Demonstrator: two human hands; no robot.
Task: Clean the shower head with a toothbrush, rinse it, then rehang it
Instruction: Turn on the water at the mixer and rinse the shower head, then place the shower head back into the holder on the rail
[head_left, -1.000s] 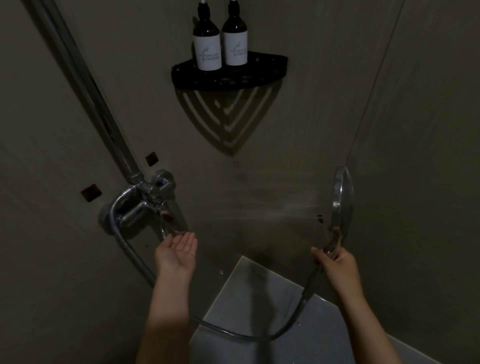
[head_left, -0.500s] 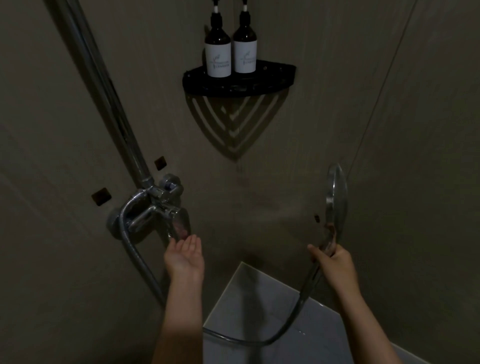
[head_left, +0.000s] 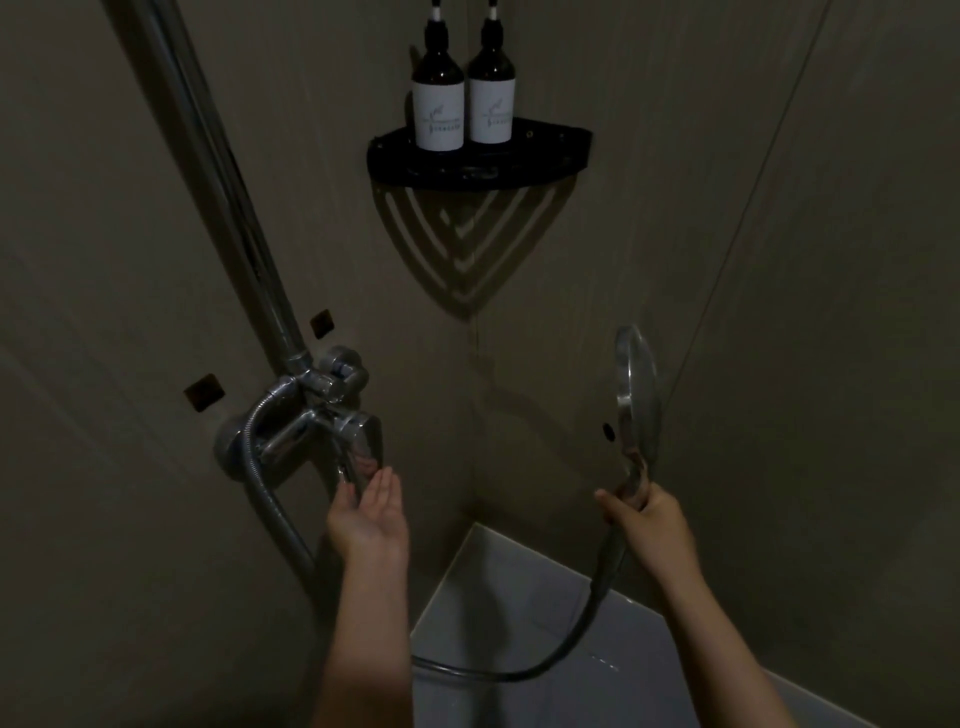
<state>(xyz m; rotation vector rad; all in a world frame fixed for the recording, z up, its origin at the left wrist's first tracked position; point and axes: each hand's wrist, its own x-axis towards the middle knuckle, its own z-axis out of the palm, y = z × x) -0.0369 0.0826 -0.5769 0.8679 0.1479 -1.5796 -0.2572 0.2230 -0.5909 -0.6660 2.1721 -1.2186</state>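
My right hand grips the handle of the chrome shower head, which stands upright and edge-on near the right wall. Its hose loops down and left to the chrome mixer tap on the left wall. My left hand is palm-up with fingers apart, fingertips right under the tap's lever, holding nothing. No toothbrush is in view.
A chrome riser pipe runs up and left from the tap. A black corner shelf holds two dark bottles high in the corner. A pale ledge lies below between my arms. The lighting is dim.
My left hand has risen toward the tap's lever. The spray that streamed from the shower head a second ago is no longer visible. The view has tilted up a little.
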